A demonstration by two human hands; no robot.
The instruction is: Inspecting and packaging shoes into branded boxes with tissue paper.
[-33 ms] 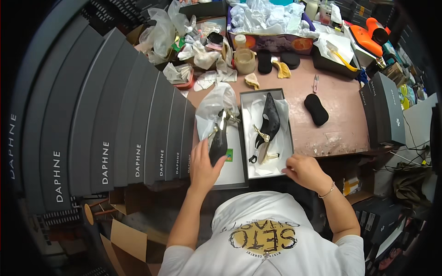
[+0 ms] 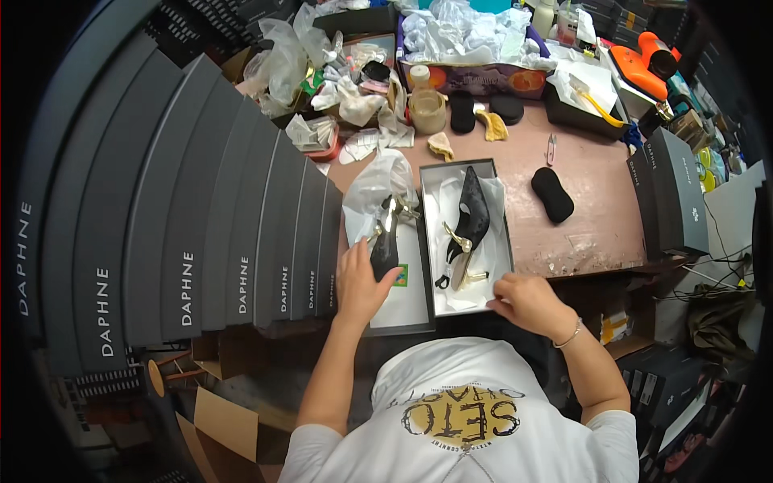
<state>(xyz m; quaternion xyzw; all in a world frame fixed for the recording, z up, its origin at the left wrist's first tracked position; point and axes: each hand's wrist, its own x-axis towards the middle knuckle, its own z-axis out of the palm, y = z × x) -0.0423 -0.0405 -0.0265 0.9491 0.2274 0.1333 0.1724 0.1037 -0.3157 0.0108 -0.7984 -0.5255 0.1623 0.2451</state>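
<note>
My left hand (image 2: pixel 360 286) is closed round the near end of a black shoe (image 2: pixel 384 253) with gold-coloured metal parts, its thumb on the right side and its fingers on the left. That shoe lies over a shallow grey tray, perhaps a box lid (image 2: pixel 398 315), with a small green square beside my thumb. Right of it, a paper-lined shoe box (image 2: pixel 424 233) holds a second black shoe (image 2: pixel 473 213) with gold trim and heel. At the box's near right corner my right hand (image 2: pixel 527 304) is curled, fingertips pinched together; what they hold, if anything, is hidden.
Tall dark shoe boxes (image 2: pixel 217 209) line the left side; more boxes (image 2: pixel 675 193) stand right. White translucent wrapping (image 2: pixel 382 173) lies behind the tray. A black insole-shaped pad (image 2: pixel 552 195), small snips (image 2: pixel 551 150), a jar (image 2: pixel 427 111) and a carton of crumpled paper (image 2: pixel 471 76) are farther back.
The shoe at my left hand has shifted slightly to the right, with the hand moving along. My right hand has edged a little left and nearer to me, its fingers still curled.
</note>
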